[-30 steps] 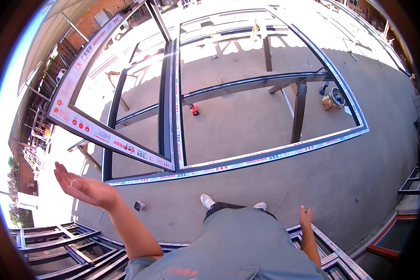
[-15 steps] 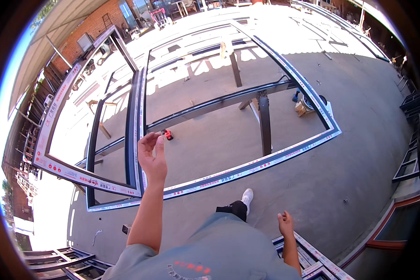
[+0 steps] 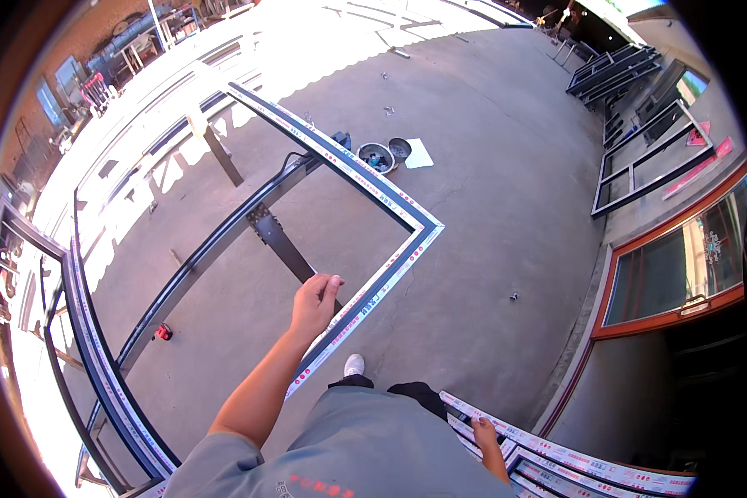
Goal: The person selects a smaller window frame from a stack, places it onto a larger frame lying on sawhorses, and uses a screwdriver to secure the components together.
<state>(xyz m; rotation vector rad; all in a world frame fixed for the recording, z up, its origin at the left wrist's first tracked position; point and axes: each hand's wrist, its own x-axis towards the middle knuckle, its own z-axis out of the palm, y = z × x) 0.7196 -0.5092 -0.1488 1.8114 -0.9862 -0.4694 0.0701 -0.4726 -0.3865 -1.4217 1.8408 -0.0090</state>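
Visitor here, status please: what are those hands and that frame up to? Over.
Left hand at large frame, contact unclear. Right hand near stacked frames. Bucket on floor beside large frame.

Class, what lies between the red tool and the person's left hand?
In the head view, only bare grey floor shows between the red tool and left hand.

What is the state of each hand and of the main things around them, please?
Left hand: raised, fingers curled; contact unclear.
Right hand: low, over or beside stacked frames; grip unclear.
Large frame: raised above the floor, apparently unglazed.
Red tool: lying on the floor.
Bucket: uncovered, with things inside.
White sheet: lying flat.
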